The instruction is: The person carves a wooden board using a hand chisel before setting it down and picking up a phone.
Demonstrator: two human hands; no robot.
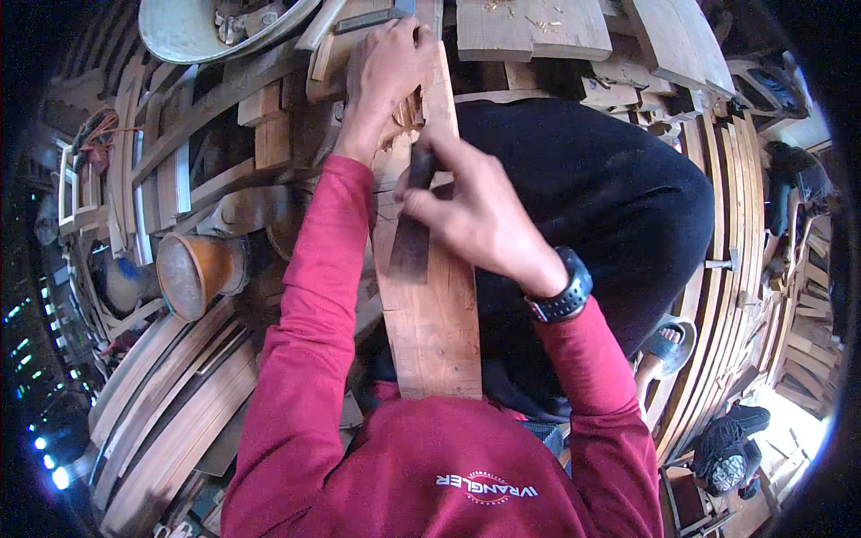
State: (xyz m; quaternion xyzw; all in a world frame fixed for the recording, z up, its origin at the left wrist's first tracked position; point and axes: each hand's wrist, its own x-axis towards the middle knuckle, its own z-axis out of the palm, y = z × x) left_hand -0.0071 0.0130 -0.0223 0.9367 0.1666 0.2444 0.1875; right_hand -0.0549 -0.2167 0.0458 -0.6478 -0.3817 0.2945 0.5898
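Note:
A long pale wooden board [430, 341] runs away from my body, with a rough carved patch and curled shavings [408, 112] near its far end. My left hand [395, 72] is closed over that far end, its fingertips partly hidden. Nearer to me, my right hand [471, 202] grips a dark, flat, bar-shaped tool [413, 229] lying along the board's surface. Motion smears the tool and the fingers, so its exact kind cannot be made out. Beyond my left hand lies a grey-blue metal-looking piece [363, 20].
Thick planks [534, 27] lie at the far side, and a pale basin [184, 31] stands far left. An orange-rimmed round container [184, 273] sits left of my arm. Stacked boards [175, 430] lie near left; long strips [717, 296] line the right. Another person [726, 453] is at lower right.

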